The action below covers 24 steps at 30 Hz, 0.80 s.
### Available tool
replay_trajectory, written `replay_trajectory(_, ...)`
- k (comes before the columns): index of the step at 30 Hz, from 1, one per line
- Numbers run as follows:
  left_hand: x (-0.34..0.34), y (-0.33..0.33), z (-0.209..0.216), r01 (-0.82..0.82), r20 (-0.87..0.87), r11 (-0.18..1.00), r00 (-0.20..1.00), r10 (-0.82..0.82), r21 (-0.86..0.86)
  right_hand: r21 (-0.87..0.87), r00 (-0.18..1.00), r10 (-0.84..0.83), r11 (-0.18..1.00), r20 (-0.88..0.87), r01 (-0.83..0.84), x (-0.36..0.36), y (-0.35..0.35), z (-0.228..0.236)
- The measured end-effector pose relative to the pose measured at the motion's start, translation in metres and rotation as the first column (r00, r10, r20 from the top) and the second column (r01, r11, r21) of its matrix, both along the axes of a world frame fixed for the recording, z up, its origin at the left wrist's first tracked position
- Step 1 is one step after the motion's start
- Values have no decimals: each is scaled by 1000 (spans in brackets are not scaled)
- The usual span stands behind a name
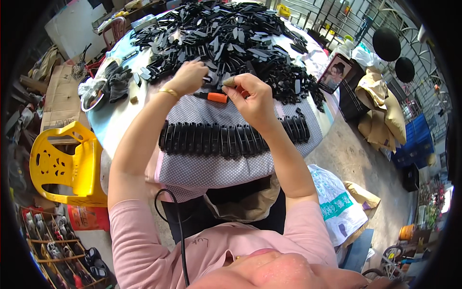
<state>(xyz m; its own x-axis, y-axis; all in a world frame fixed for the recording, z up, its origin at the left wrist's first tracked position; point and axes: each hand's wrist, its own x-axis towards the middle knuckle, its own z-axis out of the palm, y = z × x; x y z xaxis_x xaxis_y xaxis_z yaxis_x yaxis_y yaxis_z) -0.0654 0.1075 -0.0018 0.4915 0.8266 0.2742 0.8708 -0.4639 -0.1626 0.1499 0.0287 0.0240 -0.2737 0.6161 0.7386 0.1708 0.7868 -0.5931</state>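
Note:
At the near edge of a big heap of black plastic pieces (226, 36), my left hand (190, 77) is closed, fingertips curled over dark parts. What it holds, if anything, blends into the heap. My right hand (252, 98) is closed too, thumb and fingers pinched together. A small tan piece (229, 82) shows at its fingertips; whether it is held or worn on a finger I cannot tell. Just below the hands lies an orange-handled tool (216, 97) with a dark tip. Nearer me, a long row of assembled black plastic pieces (231, 139) stands side by side on the dotted cloth (216, 171).
Dark gloves (117, 82) lie at the table's left, and a phone (334, 72) stands propped at its right. A yellow plastic chair (67, 164) is on the left. White bags (337, 204) sit on the right. A black cable (183, 241) runs down my front.

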Motion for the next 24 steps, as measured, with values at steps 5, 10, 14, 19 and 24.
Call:
replay_trajectory(5,8,-42,35,82,492,996,869,-54,-36,11,998,-66,998,-24,66,4,2,-4)
replay_trajectory(10,37,-96,46,262,636,962,755,-157,-74,92,997,-42,995,-62,47,-2,2,-8)
replay_trajectory(14,39,-104,44,416,956,887,282,83,-200,-1,990,1,1000,-139,-1,-8,-8,-7)
replay_trajectory(19,26,-98,19,751,847,660,-359,392,13,22,979,-15,1000,-205,20,-14,-18,-2)
replay_trajectory(24,34,-107,15,779,827,623,-306,472,-68,249,984,-73,962,-160,112,-14,-14,-5)
